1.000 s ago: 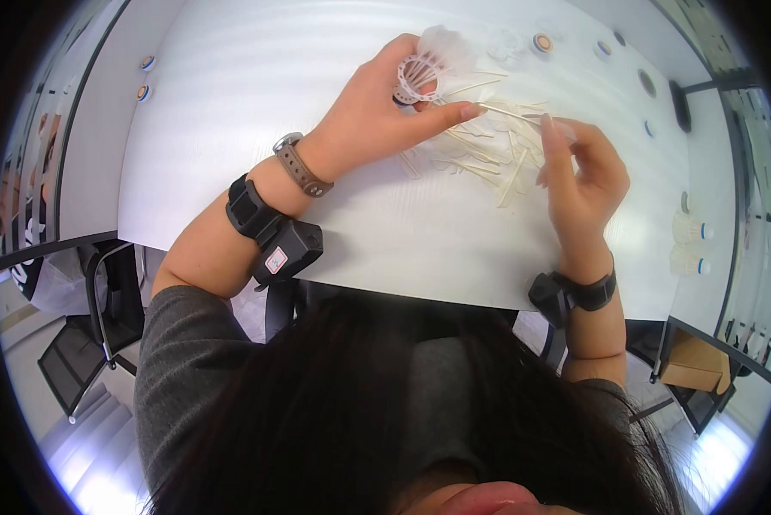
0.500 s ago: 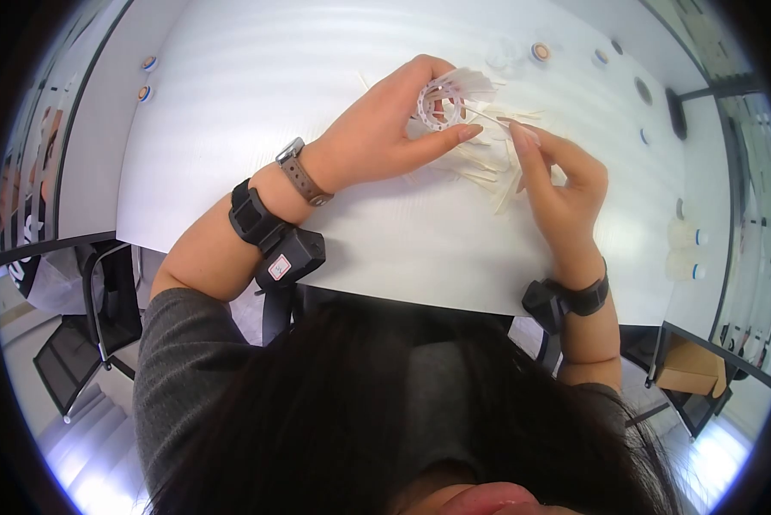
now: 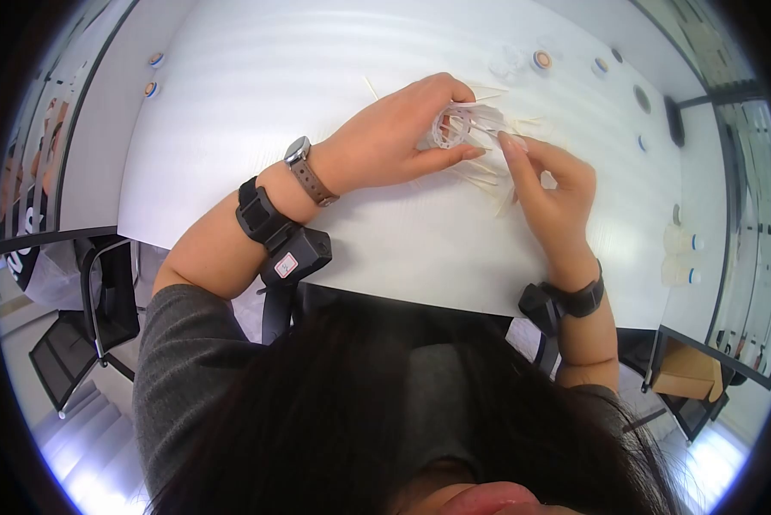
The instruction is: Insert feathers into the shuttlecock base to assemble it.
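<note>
My left hand [image 3: 407, 129] is curled around a white ring with small holes [image 3: 441, 129], with pale feathers standing out from its far side like a shuttlecock skirt. The ring's open end is turned toward the left. Close by on the right, my right hand [image 3: 561, 184] pinches a white feather [image 3: 517, 140] between thumb and fingertips. That feather's thin shaft reaches toward the ring; whether its tip touches cannot be made out. Loose white feathers [image 3: 481, 178] lie spread on the table beneath and between both hands, partly hidden by them.
Two small blue-banded round pieces [image 3: 151, 88] stand at the table's left edge. Another cork-coloured piece [image 3: 541, 60] is at the back, beside a faint translucent object [image 3: 507, 62]. Two white shuttlecock-like objects [image 3: 679, 273] lie at the right edge of the white table [image 3: 402, 249].
Both hands have come slightly nearer to each other. The left hand has shifted right and down with the ring, and the ring has tilted. The right hand's feather is now closer to it.
</note>
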A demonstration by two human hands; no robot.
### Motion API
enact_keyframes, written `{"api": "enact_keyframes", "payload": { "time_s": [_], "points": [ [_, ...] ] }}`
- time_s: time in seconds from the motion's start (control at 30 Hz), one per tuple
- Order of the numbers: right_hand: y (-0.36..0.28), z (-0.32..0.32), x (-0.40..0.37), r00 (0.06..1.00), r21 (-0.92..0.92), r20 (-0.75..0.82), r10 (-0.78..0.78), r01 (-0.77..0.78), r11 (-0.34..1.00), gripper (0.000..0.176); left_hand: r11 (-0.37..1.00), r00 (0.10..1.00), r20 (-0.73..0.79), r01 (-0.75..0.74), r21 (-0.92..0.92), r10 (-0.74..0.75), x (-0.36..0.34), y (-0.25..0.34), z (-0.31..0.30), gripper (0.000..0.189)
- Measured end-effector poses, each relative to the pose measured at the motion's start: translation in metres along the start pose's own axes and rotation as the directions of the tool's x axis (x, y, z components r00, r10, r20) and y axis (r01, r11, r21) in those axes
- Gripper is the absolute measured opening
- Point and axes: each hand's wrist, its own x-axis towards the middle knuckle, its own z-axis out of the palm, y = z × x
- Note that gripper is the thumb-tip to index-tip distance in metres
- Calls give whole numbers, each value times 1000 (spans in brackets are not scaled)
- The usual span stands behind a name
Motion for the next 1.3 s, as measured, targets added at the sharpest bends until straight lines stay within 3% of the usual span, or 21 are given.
{"api": "enact_keyframes", "payload": {
  "time_s": [0.1, 0.23, 1.3],
  "points": [
    [-1, 3, 0, 991, 103, 55, 125, -130, 986, 14, 997, 1000, 16, 5, -72, -4, 0, 1, 1, 46],
    [0, 5, 1, 987, 123, 67, 145, -152, 981, 17, 998, 999, 24, -23, -54, 24, -1, -1, 2, 47],
    [1, 7, 1, 990, 70, 76, 123, -128, 989, 18, 999, 996, 89, 10, -42, -6, -1, -3, 3, 49]
  ]
}}
